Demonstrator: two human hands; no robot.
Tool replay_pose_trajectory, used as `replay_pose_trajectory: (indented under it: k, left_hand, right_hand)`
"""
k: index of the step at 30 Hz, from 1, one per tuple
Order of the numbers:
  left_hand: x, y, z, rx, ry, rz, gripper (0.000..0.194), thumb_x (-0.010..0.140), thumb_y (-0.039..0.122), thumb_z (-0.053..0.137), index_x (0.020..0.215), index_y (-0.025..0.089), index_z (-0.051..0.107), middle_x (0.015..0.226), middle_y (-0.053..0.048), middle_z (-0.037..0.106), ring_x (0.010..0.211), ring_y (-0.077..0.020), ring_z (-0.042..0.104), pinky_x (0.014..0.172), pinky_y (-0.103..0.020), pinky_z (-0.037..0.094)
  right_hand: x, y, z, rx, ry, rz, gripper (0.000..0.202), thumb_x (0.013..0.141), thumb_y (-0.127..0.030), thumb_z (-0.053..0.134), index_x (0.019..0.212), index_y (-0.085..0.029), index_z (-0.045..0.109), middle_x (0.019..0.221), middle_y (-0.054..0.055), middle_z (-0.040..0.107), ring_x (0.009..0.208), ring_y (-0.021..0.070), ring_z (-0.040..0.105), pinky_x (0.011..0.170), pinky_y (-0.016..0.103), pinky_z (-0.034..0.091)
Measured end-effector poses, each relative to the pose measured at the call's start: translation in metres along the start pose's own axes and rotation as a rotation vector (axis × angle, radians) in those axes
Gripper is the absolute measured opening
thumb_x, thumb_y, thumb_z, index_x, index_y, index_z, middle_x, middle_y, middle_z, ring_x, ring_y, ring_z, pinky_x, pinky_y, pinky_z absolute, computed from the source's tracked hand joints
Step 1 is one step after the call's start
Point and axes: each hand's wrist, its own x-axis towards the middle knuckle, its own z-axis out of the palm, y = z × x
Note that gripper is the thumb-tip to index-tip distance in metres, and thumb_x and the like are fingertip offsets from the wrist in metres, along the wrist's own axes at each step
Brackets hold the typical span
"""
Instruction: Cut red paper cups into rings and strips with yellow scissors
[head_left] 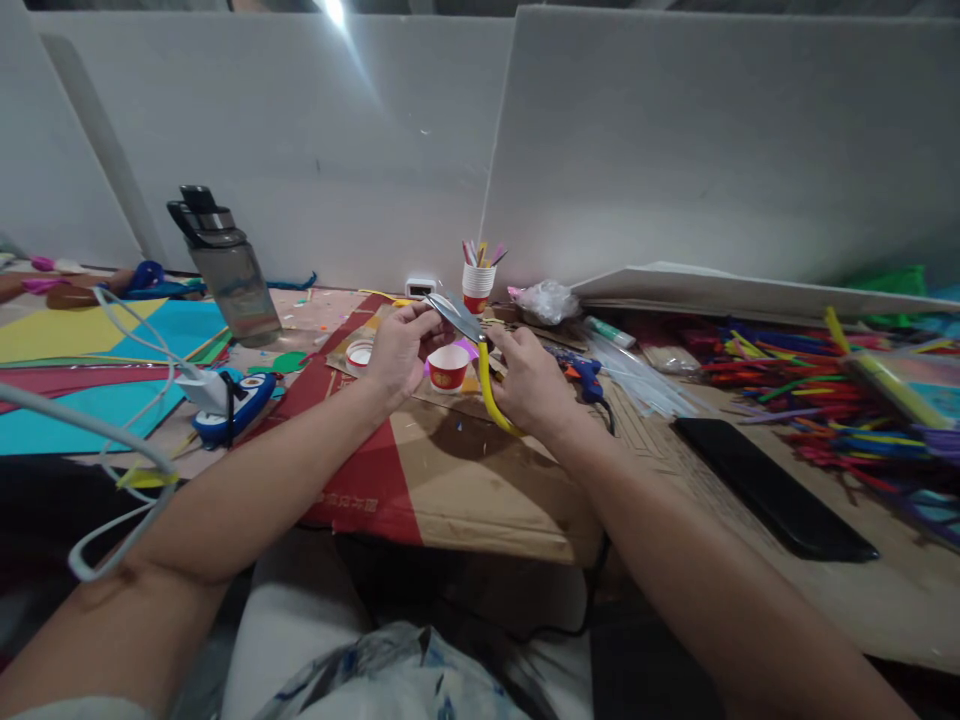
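My right hand (531, 384) grips yellow-handled scissors (480, 352), whose grey blades point up and left toward my left hand (399, 350). My left hand's fingers are pinched together at the blade tips, holding something small that I cannot make out. Just beyond and between both hands a small red and white paper cup (448, 366) stands on a sheet of brown and red cardboard (450, 480).
A dark water bottle (227, 266) stands at the back left, near coloured paper sheets (82, 335) and a blue and white device (234, 408) with white cables. A cup of sticks (478, 285), a blue glue gun (583, 372), a black phone (772, 487) and several pipe cleaners (817, 385) lie to the right.
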Motion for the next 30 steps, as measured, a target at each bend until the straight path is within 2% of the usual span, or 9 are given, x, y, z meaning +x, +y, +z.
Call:
replay_pose_trajectory:
  k: [8,30]
  left_hand:
    - [0.0,0.002,0.0,-0.002,0.0,-0.031,0.006,0.071,0.009,0.067,0.072,0.015,0.065,0.072,-0.001,0.069,0.065,-0.008,0.064,0.069,-0.02,0.052]
    - [0.007,0.001,-0.01,0.077,-0.04,0.001,0.013,0.068,0.014,0.074,0.076,0.015,0.065,0.069,-0.001,0.068,0.062,-0.009,0.065,0.065,-0.022,0.053]
  right_hand:
    - [-0.002,-0.004,-0.003,-0.036,0.0,0.013,0.051,0.082,-0.024,0.058,0.132,-0.017,0.056,0.108,0.015,0.06,0.083,0.0239,0.057,0.069,0.034,0.045]
    - [0.0,-0.003,-0.003,-0.115,-0.019,0.018,0.042,0.086,-0.021,0.052,0.126,-0.016,0.062,0.105,0.016,0.066,0.086,0.0266,0.06,0.07,0.034,0.044]
